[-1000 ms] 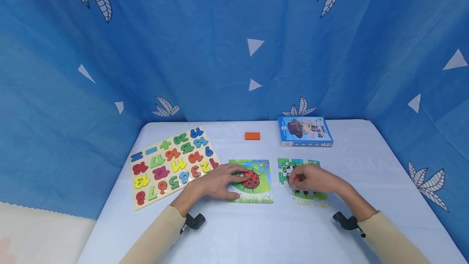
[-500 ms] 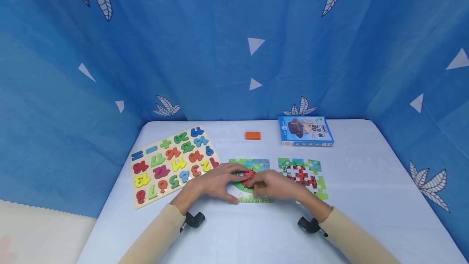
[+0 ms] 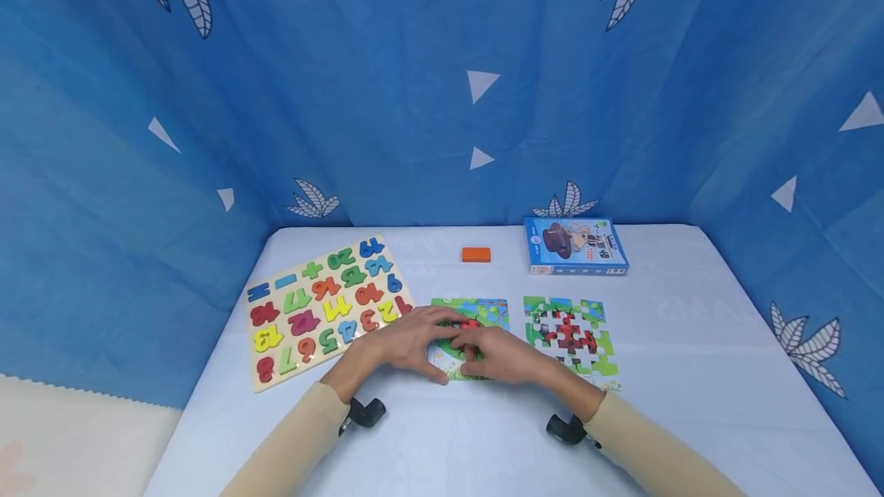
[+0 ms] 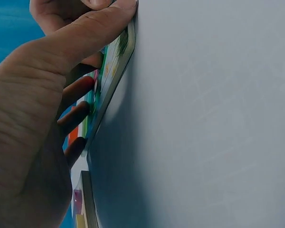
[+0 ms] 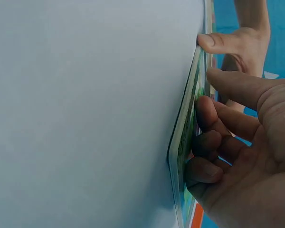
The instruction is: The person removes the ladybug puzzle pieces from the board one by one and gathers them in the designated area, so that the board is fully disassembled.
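My left hand (image 3: pixel 414 340) rests on the left side of a ladybug jigsaw board (image 3: pixel 486 310), fingers spread and thumb at its near edge. In the left wrist view the board (image 4: pixel 112 71) lies flat under the fingertips. My right hand (image 3: pixel 507 357) is over the board's right half, fingers loosely bent. In the right wrist view its fingertips touch the board (image 5: pixel 180 137), thumb apart from them; no piece shows between them. The two hands nearly meet and hide much of the picture. Right of the board lie jigsaw pieces (image 3: pixel 569 337), laid out with gaps, showing parts of a ladybug.
A wooden number board (image 3: pixel 328 311) with coloured numerals and signs lies to the left. Behind the jigsaw board is an orange block (image 3: pixel 476 255). A blue picture box (image 3: pixel 575 246) lies at the back right. Blue curtain (image 3: pixel 400 98) encloses the white table (image 3: pixel 442 443).
My right hand has moved left from the laid-out pieces to the ladybug board, uncovering those pieces, then a little farther left. The left hand has stayed on the board.
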Tool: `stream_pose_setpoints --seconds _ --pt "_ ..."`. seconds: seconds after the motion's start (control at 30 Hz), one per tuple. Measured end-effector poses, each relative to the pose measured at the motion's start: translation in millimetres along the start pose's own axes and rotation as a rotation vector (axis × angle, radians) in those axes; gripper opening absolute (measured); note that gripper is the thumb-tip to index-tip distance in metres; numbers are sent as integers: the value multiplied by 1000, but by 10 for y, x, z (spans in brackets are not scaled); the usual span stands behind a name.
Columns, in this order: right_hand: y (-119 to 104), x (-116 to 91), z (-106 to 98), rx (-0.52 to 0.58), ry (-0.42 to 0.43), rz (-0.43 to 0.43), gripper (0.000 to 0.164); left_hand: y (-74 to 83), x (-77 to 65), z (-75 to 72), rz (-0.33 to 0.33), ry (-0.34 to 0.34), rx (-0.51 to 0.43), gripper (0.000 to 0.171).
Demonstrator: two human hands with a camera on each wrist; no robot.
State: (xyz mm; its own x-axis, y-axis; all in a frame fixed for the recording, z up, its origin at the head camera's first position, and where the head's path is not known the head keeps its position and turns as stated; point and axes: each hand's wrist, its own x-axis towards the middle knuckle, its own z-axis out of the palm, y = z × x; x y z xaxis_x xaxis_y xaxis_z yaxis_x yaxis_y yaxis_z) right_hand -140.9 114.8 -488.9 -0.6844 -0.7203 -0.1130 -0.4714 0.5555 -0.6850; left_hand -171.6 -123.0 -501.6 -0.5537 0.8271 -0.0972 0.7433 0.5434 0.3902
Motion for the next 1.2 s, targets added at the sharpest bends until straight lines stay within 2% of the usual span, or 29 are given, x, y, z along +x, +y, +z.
stream_pose_setpoints --seconds 0.37,0.6,0.77,1.0,1.2 --pt "19 36 36 156 114 47 17 11 -3 19 -39 -6 -8 89" --pt "19 20 29 218 142 83 5 12 -7 18 -53 -9 -20 89" --pt "48 12 33 231 143 85 6 20 -11 8 -59 -15 -21 90" --pt "100 -56 -29 238 147 67 30 26 -9 0 -47 -6 5 91" --pt "159 -177 -170 229 133 64 26 19 -7 3 -19 4 3 91"
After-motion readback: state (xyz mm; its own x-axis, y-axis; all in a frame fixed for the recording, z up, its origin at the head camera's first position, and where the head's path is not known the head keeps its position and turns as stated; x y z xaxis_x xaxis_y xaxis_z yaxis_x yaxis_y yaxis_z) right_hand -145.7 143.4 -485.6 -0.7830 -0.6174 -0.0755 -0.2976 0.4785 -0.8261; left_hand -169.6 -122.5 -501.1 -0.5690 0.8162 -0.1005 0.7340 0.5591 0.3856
